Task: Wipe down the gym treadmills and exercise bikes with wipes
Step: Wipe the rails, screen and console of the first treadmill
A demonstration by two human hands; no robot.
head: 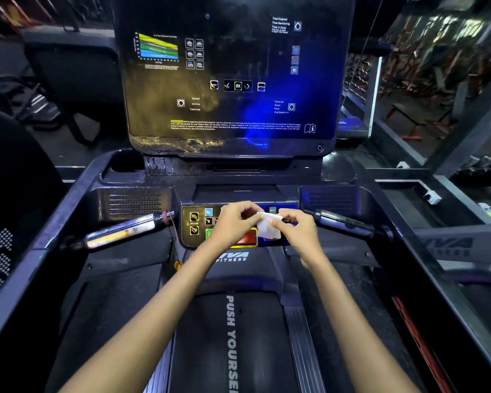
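I stand on a black treadmill (233, 321) facing its large dark console screen (233, 80). Below the screen lies the button panel (194, 225) with yellow, green and red keys. A small white wipe (268, 228) hangs in front of that panel. My left hand (234, 222) pinches the wipe's upper left edge. My right hand (295, 231) pinches its right side with thumb and fingertips. Both hands hover just above the panel's red stop key (247, 239). Two metal pulse grips, the left grip (122, 231) and the right grip (346, 222), stick out to either side.
A second dark machine (17, 194) stands close on the left. A glass partition with a metal frame (451, 154) runs along the right, with weight racks behind it. Cup holders (122, 165) sit at the console's upper corners.
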